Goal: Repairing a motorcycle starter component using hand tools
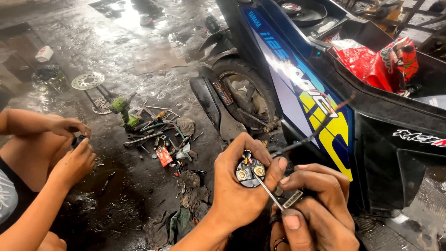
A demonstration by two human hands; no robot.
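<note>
Two hands fill the foreground; what does each one grasp?

— Left hand: fingers curled around a small round black electrical part with two brass terminals, held face-up just in front of the scooter. Right hand: fingers pinched on a thin metal tool, its tip touching the part's lower edge.

— Anything attached to the part?

— Black wires run from its top up toward the blue scooter, whose rear wheel stands just beyond the hands.

— And to the side?

— A second person's two hands, at the left edge, are closed on a small dark object; what it is cannot be told.

— Farther back?

— Loose hand tools and a green power drill lie scattered on the wet concrete floor; a brake disc lies beyond them. Red plastic bags sit in the scooter's open seat compartment.
</note>
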